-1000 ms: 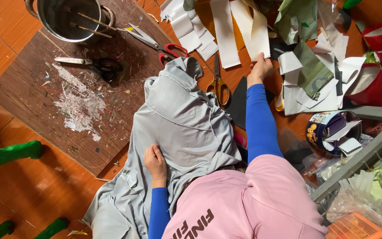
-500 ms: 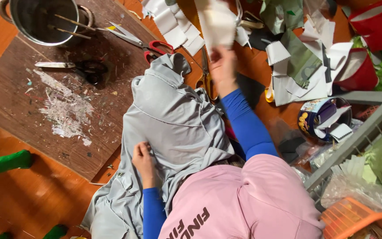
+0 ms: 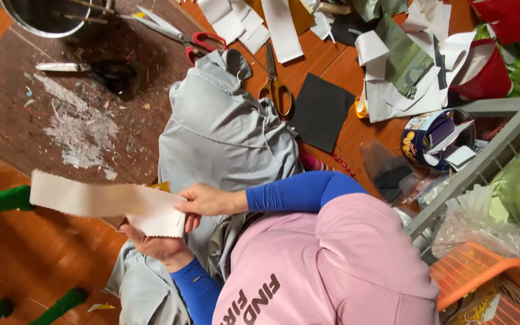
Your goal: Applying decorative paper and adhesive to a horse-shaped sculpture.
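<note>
- Two hands I log on one white fabric strip (image 3: 100,201): right hand (image 3: 206,201) pinching its near end, left hand (image 3: 154,244) cupped closed beneath it.
- Grey garment (image 3: 224,132) lies under both hands.
- Yellow-handled scissors (image 3: 275,84) lie beyond the right hand.

Bright, even light; slight blur

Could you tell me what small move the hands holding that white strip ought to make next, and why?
Probably lower the white fabric strip flat onto the grey garment. Both the left hand and right hand pinch its near end, while the far end hangs out unsupported over the brown board, so it cannot be aligned until it rests on the cloth.
</note>
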